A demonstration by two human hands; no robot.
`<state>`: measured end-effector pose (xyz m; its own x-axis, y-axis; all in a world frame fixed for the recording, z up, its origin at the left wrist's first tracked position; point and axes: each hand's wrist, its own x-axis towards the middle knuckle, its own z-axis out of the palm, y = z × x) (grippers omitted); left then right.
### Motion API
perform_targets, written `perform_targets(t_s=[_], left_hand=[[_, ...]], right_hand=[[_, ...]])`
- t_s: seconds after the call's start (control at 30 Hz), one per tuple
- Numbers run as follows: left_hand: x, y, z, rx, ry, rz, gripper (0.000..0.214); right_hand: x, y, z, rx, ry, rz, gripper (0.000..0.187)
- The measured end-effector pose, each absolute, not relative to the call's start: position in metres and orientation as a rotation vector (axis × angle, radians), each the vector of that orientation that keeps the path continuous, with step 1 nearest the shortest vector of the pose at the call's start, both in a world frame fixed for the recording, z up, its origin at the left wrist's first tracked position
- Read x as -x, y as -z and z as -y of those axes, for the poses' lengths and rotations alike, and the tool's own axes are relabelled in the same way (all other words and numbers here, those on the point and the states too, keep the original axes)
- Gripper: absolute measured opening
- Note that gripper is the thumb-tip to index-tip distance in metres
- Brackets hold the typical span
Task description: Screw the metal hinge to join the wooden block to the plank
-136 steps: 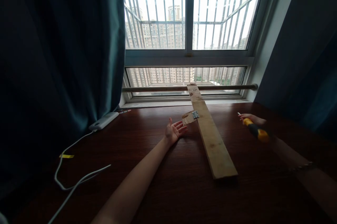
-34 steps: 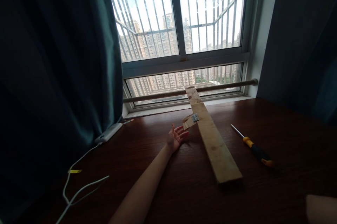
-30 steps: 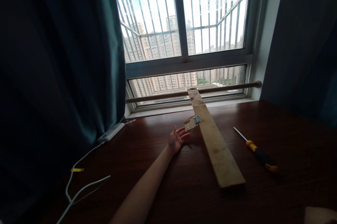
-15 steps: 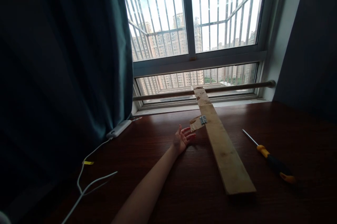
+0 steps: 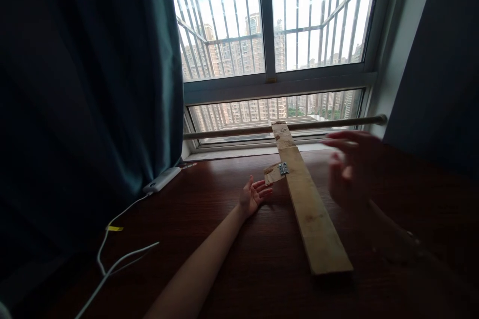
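A long wooden board (image 5: 314, 214) lies on the dark table, its far end by the window rail. A metal hinge (image 5: 284, 168) sits at its left edge, joining it to a small, rough piece of wood (image 5: 273, 174). My left hand (image 5: 254, 198) rests palm up beside that piece, fingers spread, the tips at its lower edge; whether they touch it I cannot tell. Over the table to the right of the board, my right hand (image 5: 352, 169) is smeared by motion, and its grip is unclear. The screwdriver is out of sight behind my right hand and arm.
A white power strip (image 5: 162, 180) lies at the foot of the dark curtain (image 5: 149, 84), its white cable (image 5: 127, 214) running along the left. Beyond the table (image 5: 209, 194) a rail (image 5: 337, 124) crosses in front of the barred window (image 5: 224, 84).
My right hand has come into view from the right, covering the place where the screwdriver lay. The view has shifted slightly; my left hand and the board keep their places.
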<state>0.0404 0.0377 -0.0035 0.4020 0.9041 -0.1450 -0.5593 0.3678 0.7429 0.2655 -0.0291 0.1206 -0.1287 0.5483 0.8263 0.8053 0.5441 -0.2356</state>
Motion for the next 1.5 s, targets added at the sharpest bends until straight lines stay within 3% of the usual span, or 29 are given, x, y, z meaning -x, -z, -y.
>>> perform_targets(t_s=[0.17, 0.3, 1.5], left_hand=[[-0.041, 0.002, -0.037, -0.674, -1.019, -0.601, 0.042], [-0.043, 0.003, -0.035, -0.717, -1.058, -0.593, 0.026], [-0.059, -0.012, -0.029, -0.828, -1.317, -0.591, 0.029]], right_hand=[[-0.257, -0.063, 0.020, 1.252, 0.217, 1.938, 0.033], [-0.250, -0.045, 0.008, 1.405, 0.194, 2.050, 0.034], [-0.246, -0.049, 0.014, 1.493, 0.370, 2.158, 0.036]])
